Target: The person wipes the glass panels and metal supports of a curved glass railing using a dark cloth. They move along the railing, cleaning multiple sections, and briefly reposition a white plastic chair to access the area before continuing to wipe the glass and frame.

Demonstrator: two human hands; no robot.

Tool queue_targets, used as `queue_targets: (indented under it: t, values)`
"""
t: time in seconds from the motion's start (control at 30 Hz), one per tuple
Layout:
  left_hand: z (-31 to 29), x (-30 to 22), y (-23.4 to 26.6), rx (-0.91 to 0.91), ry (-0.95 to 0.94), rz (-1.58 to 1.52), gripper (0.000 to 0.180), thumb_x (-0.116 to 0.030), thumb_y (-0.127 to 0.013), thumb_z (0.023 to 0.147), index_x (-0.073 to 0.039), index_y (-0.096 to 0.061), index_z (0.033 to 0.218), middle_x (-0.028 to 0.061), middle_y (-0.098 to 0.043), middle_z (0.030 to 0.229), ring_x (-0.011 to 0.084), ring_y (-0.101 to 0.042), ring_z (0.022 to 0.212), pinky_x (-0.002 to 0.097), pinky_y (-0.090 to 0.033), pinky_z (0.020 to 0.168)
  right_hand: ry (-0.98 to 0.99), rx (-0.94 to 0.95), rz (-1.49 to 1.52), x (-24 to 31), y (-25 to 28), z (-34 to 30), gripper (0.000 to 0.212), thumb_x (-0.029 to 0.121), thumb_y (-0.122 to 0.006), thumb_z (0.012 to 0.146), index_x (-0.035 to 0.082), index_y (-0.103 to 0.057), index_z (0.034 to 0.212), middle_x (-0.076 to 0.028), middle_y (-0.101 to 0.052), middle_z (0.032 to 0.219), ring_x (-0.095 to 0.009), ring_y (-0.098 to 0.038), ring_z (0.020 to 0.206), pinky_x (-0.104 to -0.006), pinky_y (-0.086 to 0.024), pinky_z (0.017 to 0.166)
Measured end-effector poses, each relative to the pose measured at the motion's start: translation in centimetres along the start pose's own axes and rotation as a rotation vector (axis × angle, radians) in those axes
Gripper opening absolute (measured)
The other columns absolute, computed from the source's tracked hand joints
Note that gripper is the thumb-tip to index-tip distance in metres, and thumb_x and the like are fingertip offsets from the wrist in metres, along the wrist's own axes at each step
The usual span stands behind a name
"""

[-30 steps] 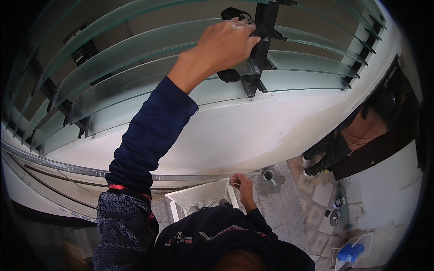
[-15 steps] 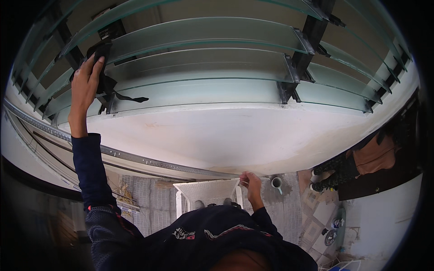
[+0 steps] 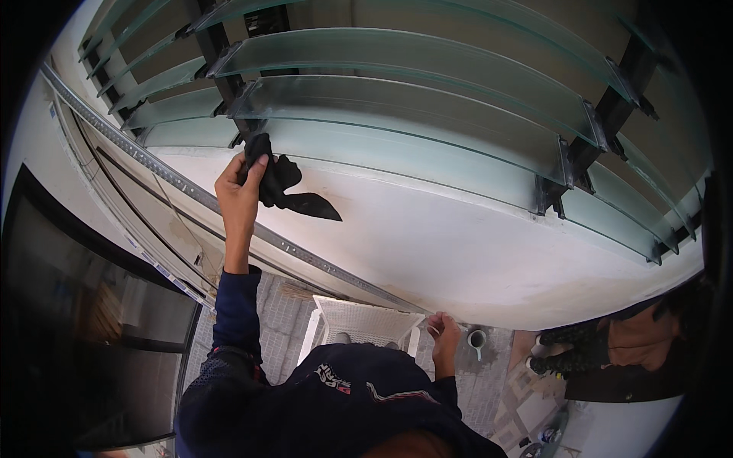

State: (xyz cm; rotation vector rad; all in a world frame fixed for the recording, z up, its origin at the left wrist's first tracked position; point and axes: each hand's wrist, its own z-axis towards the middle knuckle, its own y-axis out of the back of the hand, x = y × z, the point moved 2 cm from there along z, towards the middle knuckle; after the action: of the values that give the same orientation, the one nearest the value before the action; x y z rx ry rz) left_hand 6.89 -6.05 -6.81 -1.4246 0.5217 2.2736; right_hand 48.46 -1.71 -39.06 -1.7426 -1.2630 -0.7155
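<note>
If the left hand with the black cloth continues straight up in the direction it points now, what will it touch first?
Probably the lowest glass louvre slat beside the black frame post. The left hand holds the black cloth just under that slat's edge; depth is hard to judge in this fisheye view.

A white plastic chair and a small cup stand on the tiled floor.

A white plastic chair stands at six o'clock on the tiled floor. A small cup sits just beside it, toward five o'clock.
</note>
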Motion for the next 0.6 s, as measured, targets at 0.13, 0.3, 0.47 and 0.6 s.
queue_targets:
  t: [0.13,0.3,0.47,0.6]
  values:
    - [-0.8,3.9,3.9,-0.139,0.038,-0.324,0.02,-0.022,-0.063,0.093,-0.003,-0.063,0.101,0.0011,-0.06,0.073,0.0067,-0.057,0.062,0.0208,-0.047,0.055,0.053,0.016,-0.115,0.0,0.4,-0.7,0.023,0.026,-0.057,0.095,0.005,-0.067,0.095,-0.005,-0.07,0.085,-0.012,-0.064,0.074,-0.0258,-0.052,0.066]
    - [-9.1,12.2,-0.2,-0.018,0.831,-0.745,0.024,-0.032,-0.053,0.098,-0.009,-0.055,0.091,0.0025,-0.057,0.066,0.012,-0.054,0.052,0.0239,-0.046,0.049,0.168,0.314,-0.354,1.5,-5.4,-1.3,0.026,0.026,-0.061,0.094,0.002,-0.066,0.102,-0.006,-0.07,0.089,-0.012,-0.064,0.079,-0.0245,-0.05,0.071]
    - [-19.3,14.0,-6.4,0.254,1.045,-0.718,0.032,-0.034,-0.046,0.1,-0.004,-0.058,0.1,0.0083,-0.065,0.081,0.0168,-0.063,0.071,0.0302,-0.053,0.064,0.275,0.821,-0.443,2.0,-13.3,-4.9,0.034,0.024,-0.068,0.09,-0.002,-0.061,0.109,-0.011,-0.069,0.095,-0.014,-0.063,0.081,-0.0281,-0.05,0.073]
    - [-21.2,14.1,-6.7,0.324,0.968,-0.615,0.032,-0.03,-0.05,0.098,-0.001,-0.058,0.109,0.0075,-0.065,0.085,0.0169,-0.064,0.078,0.0286,-0.053,0.069,0.244,0.862,-0.642,1.4,-15.5,-6.6,0.031,0.024,-0.069,0.089,-0.004,-0.06,0.1,-0.011,-0.066,0.084,-0.013,-0.06,0.074,-0.0285,-0.048,0.068]
